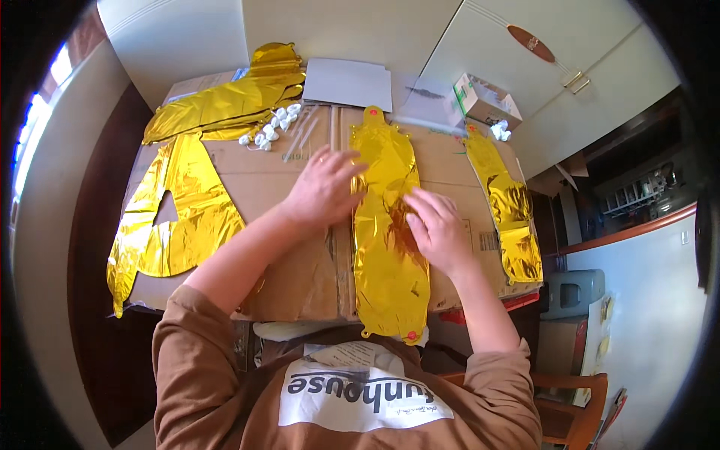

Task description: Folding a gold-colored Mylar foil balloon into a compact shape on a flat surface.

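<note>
A flat gold foil balloon (382, 255) lies lengthwise before me on the cardboard, its near end reaching over the front edge. Small red spots show at its far tip and near end. My left hand (324, 187) is at the balloon's left edge, fingers spread and partly over the foil. Over the right side of the same balloon, my right hand (439, 225) has its thumb and fingers apart, fingertips at the crinkled middle. Neither hand grips anything. Whether the fingertips press on the foil is hard to tell.
A gold letter-A foil balloon (176, 217) lies on the left, more folded gold foil (225, 101) behind it. Small white bundles (270, 129) and a grey-white sheet (347, 84) lie at the back. On the right are a narrow gold balloon (506, 206) and a small box (486, 99).
</note>
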Tool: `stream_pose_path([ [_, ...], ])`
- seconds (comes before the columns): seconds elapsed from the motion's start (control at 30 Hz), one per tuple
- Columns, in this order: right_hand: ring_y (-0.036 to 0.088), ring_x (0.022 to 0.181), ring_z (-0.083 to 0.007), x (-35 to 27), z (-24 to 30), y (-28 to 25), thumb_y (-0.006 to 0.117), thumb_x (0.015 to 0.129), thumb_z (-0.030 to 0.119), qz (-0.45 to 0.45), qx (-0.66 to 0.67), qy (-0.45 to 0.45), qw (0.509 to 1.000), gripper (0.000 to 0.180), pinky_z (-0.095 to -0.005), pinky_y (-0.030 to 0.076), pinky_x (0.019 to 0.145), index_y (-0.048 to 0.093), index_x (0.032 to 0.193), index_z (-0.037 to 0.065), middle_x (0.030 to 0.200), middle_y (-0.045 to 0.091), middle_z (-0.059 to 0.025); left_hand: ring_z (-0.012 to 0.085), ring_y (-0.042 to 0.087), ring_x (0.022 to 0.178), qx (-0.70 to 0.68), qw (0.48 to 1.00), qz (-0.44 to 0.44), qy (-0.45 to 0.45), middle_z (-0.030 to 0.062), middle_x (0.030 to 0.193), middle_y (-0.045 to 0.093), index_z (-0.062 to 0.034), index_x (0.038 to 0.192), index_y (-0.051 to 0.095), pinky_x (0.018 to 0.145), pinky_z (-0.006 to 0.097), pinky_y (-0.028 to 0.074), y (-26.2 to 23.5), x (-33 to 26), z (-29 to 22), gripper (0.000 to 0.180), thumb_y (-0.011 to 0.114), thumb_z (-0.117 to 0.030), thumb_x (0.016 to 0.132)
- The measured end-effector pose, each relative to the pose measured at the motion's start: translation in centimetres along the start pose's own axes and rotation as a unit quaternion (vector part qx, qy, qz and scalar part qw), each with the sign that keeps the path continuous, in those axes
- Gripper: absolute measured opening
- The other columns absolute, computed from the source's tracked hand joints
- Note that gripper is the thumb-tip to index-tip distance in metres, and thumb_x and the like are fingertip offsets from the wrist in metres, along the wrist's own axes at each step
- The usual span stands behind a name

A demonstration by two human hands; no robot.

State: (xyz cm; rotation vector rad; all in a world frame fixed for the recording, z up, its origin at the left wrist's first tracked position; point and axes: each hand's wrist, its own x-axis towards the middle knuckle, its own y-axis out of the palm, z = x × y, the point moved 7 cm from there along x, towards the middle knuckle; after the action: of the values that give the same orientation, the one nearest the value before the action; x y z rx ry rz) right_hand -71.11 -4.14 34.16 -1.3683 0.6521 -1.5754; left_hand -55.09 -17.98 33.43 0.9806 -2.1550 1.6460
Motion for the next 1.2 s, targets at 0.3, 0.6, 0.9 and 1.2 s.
stream_pose_path([
  [0.3, 0.065, 0.093, -0.0319, 3.6, -4.2, 2.7, 0.069, 0.09, 0.023, 0.067, -0.026, 0.025, 0.997, 0.021, -0.0448, 0.049, 0.091, 0.071, 0.105, 0.008, 0.099, 0.07, -0.012, 0.0329, 0.056, 0.112, -0.033, 0.996, 0.078, 0.028, 0.0123, 0.113, 0.059, -0.0068, 0.111, 0.063, 0.106, 0.051, 0.04, 2.8, -3.0, -3.3, 0.047, 0.078, -0.036, 0.078],
  [0.6, 0.068, 0.104, -0.0348, 23.8, -6.7, 13.2, 0.064, 0.092, 0.023, 0.03, -0.086, -0.017, 0.996, 0.036, -0.0449, 0.054, 0.093, 0.065, 0.119, 0.0, 0.115, 0.069, -0.0177, 0.0344, 0.054, 0.116, -0.072, 0.995, 0.065, 0.014, 0.014, 0.116, 0.058, -0.0056, 0.114, 0.062, 0.108, 0.052, 0.039, 2.6, -3.1, -2.7, 0.048, 0.078, -0.038, 0.081],
  [0.9, 0.072, 0.089, -0.0319, 27.4, -5.7, 17.9, 0.047, 0.094, 0.012, 0.231, -0.236, -0.089, 0.94, 0.023, -0.0428, 0.059, 0.08, 0.069, 0.099, 0.007, 0.091, 0.073, -0.0136, 0.0345, 0.053, 0.117, -0.088, 0.995, 0.032, 0.017, 0.0133, 0.119, 0.057, -0.0069, 0.114, 0.064, 0.109, 0.052, 0.038, 1.5, -3.2, -2.4, 0.044, 0.08, -0.031, 0.081],
  [1.2, 0.066, 0.063, -0.0192, 23.4, 4.3, -0.4, 0.072, 0.087, 0.009, -0.269, 0.114, -0.186, 0.938, 0.01, -0.0331, 0.05, 0.055, 0.065, 0.081, 0.006, 0.074, 0.07, -0.0064, 0.0232, 0.057, 0.11, -0.228, 0.949, -0.155, -0.153, 0.0104, 0.112, 0.06, -0.0047, 0.11, 0.065, 0.099, 0.038, 0.045, -5.2, -4.1, 1.9, 0.025, 0.072, -0.015, 0.089],
])
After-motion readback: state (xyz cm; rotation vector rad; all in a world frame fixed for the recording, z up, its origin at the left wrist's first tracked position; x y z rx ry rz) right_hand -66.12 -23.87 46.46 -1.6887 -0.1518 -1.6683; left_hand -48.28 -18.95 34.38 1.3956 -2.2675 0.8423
